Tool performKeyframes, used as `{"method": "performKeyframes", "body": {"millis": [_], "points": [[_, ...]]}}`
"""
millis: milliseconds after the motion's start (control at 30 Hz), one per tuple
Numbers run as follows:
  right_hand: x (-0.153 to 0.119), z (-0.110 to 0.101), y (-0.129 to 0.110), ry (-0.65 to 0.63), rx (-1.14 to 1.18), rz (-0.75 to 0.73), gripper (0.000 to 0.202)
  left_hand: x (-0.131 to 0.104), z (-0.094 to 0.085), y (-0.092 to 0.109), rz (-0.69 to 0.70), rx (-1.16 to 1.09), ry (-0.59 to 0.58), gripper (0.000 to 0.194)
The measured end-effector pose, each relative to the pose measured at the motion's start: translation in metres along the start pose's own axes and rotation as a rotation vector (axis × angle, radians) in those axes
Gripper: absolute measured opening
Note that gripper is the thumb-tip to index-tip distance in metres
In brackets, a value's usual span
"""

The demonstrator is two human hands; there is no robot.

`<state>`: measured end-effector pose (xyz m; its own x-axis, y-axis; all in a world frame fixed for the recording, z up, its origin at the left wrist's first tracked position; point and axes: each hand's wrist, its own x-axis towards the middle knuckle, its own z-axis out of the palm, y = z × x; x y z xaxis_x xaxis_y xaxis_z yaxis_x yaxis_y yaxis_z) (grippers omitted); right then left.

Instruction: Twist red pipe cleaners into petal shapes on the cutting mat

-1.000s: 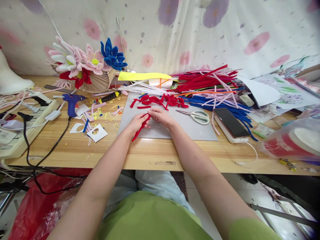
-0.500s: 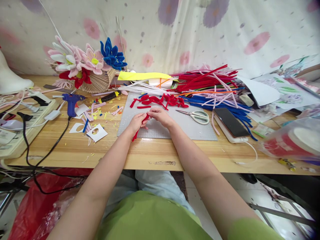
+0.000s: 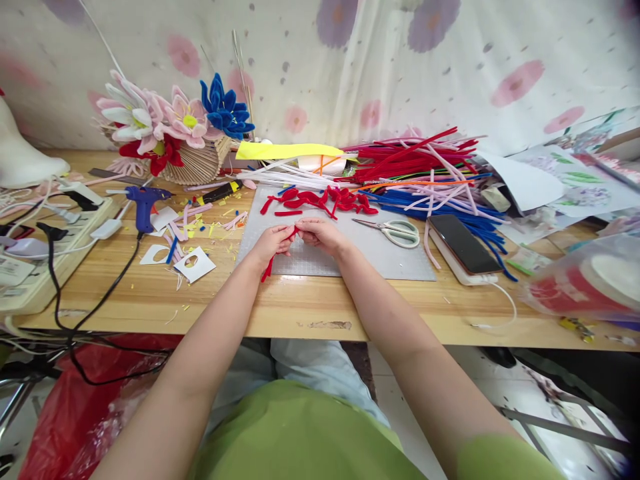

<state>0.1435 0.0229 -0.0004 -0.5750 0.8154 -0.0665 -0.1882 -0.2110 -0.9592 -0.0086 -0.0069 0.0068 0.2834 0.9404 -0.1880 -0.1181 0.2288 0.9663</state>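
Note:
Between my two hands is a red pipe cleaner (image 3: 269, 268), its loose ends hanging below my left palm. My left hand (image 3: 275, 244) is closed around it, and the fingertips of my right hand (image 3: 319, 234) pinch its upper end. Both hands are over the near left part of the grey cutting mat (image 3: 380, 261). Just beyond them, several bent red pipe cleaner pieces (image 3: 320, 201) lie in a row, with a short straight red piece (image 3: 289, 213) in front. Scissors (image 3: 395, 232) with pale green handles rest on the mat to the right.
A blue glue gun (image 3: 144, 205) and a power strip (image 3: 75, 250) with cables stand left. Pipe cleaner flowers (image 3: 187, 123) are at the back left. Bundles of coloured pipe cleaners (image 3: 420, 160) lie behind the mat. A phone (image 3: 463, 243) and a bagged cup (image 3: 575, 283) are right.
My fingers have shifted slightly along the red pipe cleaner, and its hanging ends have moved a little left. The right hand's fingertips now sit closer to the left hand's. Other things stay put.

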Motion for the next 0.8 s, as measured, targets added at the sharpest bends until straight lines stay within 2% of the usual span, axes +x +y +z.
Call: {"method": "performKeyframes", "body": {"millis": [133, 267, 433, 567, 700, 800], "points": [[0.005, 0.011, 0.001, 0.037, 0.142, -0.004, 0.025, 0.001, -0.004, 0.000, -0.013, -0.079, -0.036, 0.029], [0.007, 0.024, 0.001, 0.095, 0.268, 0.055, 0.030, 0.001, -0.006, -0.001, -0.012, -0.155, -0.081, 0.027], [0.006, 0.025, 0.000, 0.113, 0.342, 0.098, 0.031, 0.001, -0.005, -0.001, -0.009, -0.180, -0.078, 0.027], [0.007, 0.021, -0.002, 0.105, 0.306, 0.116, 0.033, 0.004, -0.003, -0.004, 0.024, -0.175, -0.026, 0.026], [0.006, 0.017, -0.003, 0.133, 0.169, 0.101, 0.045, 0.008, -0.002, -0.009, 0.047, -0.134, -0.007, 0.028], [0.004, 0.014, -0.004, 0.163, 0.066, 0.058, 0.038, 0.008, 0.000, -0.011, 0.059, -0.073, 0.019, 0.029]]}}
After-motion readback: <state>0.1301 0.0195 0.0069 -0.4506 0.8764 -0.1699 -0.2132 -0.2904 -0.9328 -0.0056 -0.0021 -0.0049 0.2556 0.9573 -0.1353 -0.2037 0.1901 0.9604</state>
